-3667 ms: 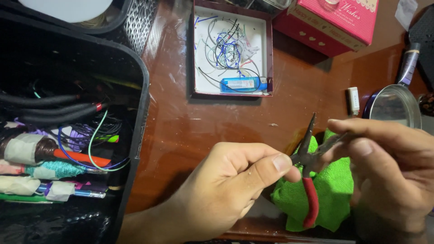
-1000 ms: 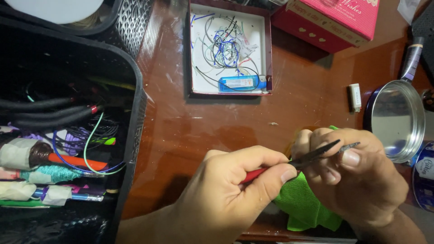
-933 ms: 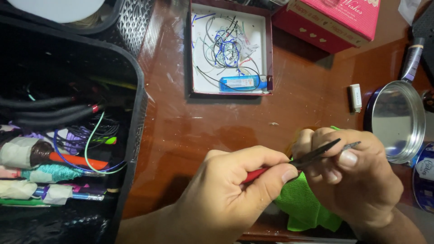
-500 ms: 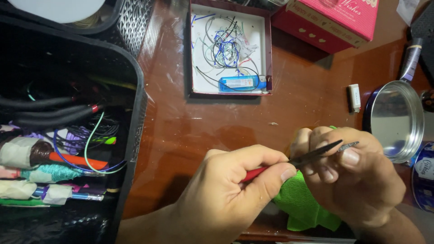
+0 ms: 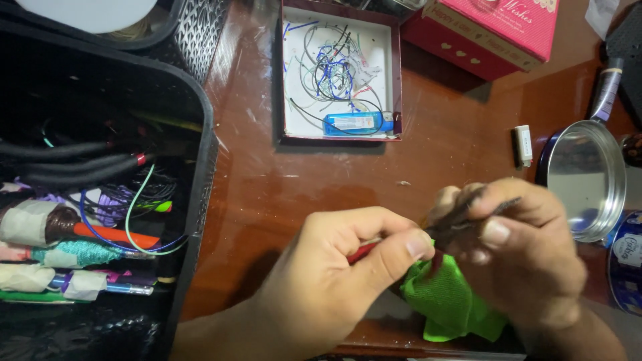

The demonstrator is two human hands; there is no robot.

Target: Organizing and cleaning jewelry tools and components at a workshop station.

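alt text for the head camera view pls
Left hand grips red-handled pliers, whose tips meet the right hand's fingers, above a green cloth on a wooden table. A tray of wire scraps lies beyond; a black bin sits left.

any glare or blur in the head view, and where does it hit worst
In the head view, glare streaks the glossy wooden table near the shallow box of wires and washes out the round metal lid. Both hands are soft with motion blur, the right hand most, so the pliers tip is hard to read. The black case interior sits in deep shadow.
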